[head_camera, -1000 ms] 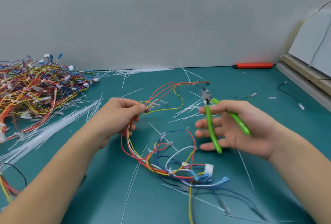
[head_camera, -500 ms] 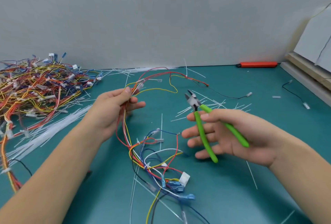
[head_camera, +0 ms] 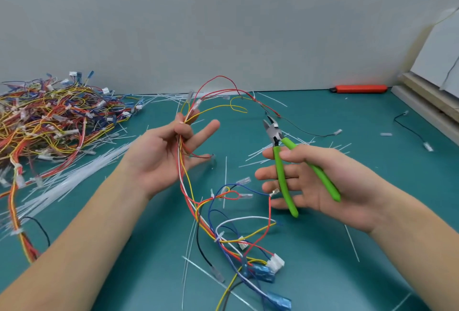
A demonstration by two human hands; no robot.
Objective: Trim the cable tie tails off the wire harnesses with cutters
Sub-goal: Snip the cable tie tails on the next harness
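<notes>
Left hand: the left hand (head_camera: 171, 151) is being held palm up above the table (head_camera: 372, 248), just left of the cutters; the upper wires of a wire harness (head_camera: 198, 201) are being pinched between its thumb and raised fingers, while the index finger is being kept straight.
Right hand: the right hand (head_camera: 315, 179) is being held palm up, its fingers mostly extended; the green-handled cutters (head_camera: 285, 161) are being cradled across those fingers and pinned by the thumb.
Cutters: the jaws are being held slightly apart, pointing up and away from the person; nothing is being gripped between them.
Wire harness: it is being dangled from the left hand, left of and below the cutters; its white connectors (head_camera: 275, 262) and blue terminals (head_camera: 263, 274) are lying on the table below the cutters.
Harness pile: a heap of harnesses (head_camera: 49, 117) is lying on the table far to the left of the cutters.
Cable tie tails: white cut tails (head_camera: 268, 156) are lying scattered on the table around and behind the cutters.
Red tool: an orange-red tool (head_camera: 360, 89) is lying by the wall, beyond and to the right of the cutters.
</notes>
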